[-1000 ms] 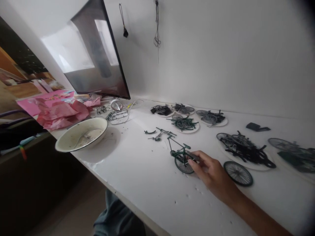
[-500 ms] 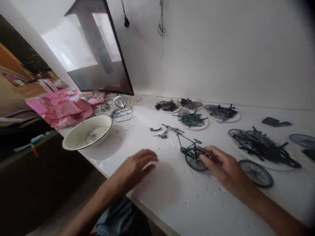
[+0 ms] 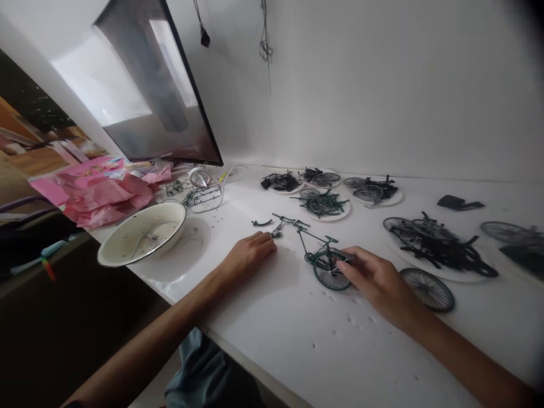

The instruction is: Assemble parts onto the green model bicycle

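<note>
A small dark green model bicycle (image 3: pixel 317 241) with only a rear wheel fitted leans on the white table. My right hand (image 3: pixel 378 280) is closed on its rear end, thumb by the wheel hub and fingers behind the mudguard. My left hand (image 3: pixel 251 253) rests on the table, fingers bent down and close together at some small metal parts (image 3: pixel 277 231); its thumb and anything under the fingertips are hidden. Just beyond lie a green handlebar (image 3: pixel 284 219) and a curved green piece (image 3: pixel 261 223). A loose spoked wheel (image 3: pixel 428 290) lies beside my right wrist.
White plates with black and green bicycle parts, such as the green pile (image 3: pixel 323 205) and the large black pile (image 3: pixel 442 249), stand along the back and right. An enamel basin (image 3: pixel 142 235), pink paper (image 3: pixel 114 195) and a large screen (image 3: pixel 157 102) occupy the left.
My left hand has moved forward to the small metal parts, its fingers now bent down. My right hand keeps its hold on the model bicycle. The view has shifted slightly right.
</note>
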Demonstrator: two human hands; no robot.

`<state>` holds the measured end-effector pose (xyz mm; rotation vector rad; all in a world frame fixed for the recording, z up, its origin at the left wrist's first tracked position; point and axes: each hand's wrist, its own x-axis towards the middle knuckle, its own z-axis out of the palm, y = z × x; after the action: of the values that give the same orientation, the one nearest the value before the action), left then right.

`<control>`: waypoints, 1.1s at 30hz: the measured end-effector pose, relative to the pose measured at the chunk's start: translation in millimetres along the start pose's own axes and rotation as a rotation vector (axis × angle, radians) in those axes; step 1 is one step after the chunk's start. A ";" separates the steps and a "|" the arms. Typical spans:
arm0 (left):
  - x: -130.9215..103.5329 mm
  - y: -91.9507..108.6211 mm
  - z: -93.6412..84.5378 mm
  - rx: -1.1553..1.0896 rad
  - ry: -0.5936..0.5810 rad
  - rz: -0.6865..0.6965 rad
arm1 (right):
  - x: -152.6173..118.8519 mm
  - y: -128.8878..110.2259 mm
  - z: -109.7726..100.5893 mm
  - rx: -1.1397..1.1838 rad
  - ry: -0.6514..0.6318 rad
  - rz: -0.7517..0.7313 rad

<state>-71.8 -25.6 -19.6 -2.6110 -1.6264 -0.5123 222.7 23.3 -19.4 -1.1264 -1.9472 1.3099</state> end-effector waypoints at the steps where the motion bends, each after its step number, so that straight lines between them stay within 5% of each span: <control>1: 4.1 -1.1 1.1 0.011 0.007 -0.017 | 0.0 0.3 0.1 -0.002 -0.002 0.000; 11: 52.4 -8.5 5.7 0.066 -0.024 -0.069 | -1.2 -1.8 -0.7 -0.047 -0.018 -0.047; 20: 34.1 -13.9 -2.6 -0.087 0.148 -0.139 | -4.0 -7.3 3.4 0.064 0.080 -0.028; 25: 32.0 -16.4 -9.0 -0.246 0.260 -0.130 | -15.7 -12.4 11.5 -0.005 0.235 -0.385; 29: 33.1 -19.4 -8.7 -0.346 0.326 -0.140 | -17.9 -12.5 15.4 -0.294 0.127 -0.728; 33: 31.4 -22.3 -7.4 -0.429 0.398 -0.183 | -17.1 -11.2 15.7 -0.413 0.067 -0.804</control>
<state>-80.6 10.5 -7.0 -2.3879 -1.7721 -1.4286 215.2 -1.0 -14.8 -0.4210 -2.3078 0.4511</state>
